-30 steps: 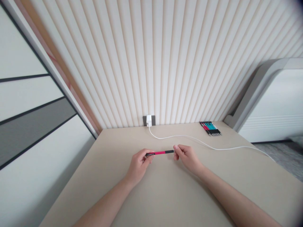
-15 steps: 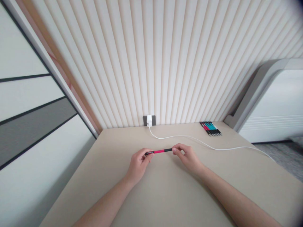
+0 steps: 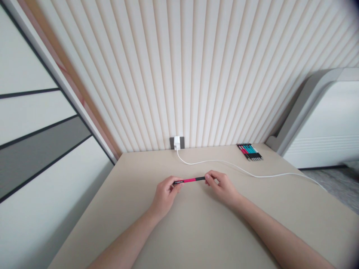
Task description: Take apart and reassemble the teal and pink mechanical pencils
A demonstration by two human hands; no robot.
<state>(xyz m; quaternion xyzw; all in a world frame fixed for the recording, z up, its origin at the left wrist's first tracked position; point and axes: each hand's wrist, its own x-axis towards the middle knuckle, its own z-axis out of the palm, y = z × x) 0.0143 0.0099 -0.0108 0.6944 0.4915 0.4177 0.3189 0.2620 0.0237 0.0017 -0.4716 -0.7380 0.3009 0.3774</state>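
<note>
A: What takes the most place in the frame?

B: The ribbed wall (image 3: pixel 196 74) fills the upper half, and the beige table (image 3: pixel 196 231) fills the lower half. At the right edge stands a white unit (image 3: pixel 322 123).

A: And the white line in the middle right?

B: It is a cable (image 3: pixel 252 175). It lies loose on the table because one end sits in the charger (image 3: pixel 176 142), which is plugged in at the foot of the wall, just above the centre.

A: Where are the hands?

B: Both are a little below the centre. The left hand (image 3: pixel 164 196) is closed, its fingertips pinching the left end of the pink pen (image 3: pixel 189 181). The right hand (image 3: pixel 223 186) pinches the black right end in the same way. With one grip at each end, the pen stays level, lying across between them. I cannot tell if it touches the table.

A: Are there other pens?

B: Yes, a row of pens (image 3: pixel 249 152) in the middle right, near the wall, side by side and well apart from the hands.
</note>
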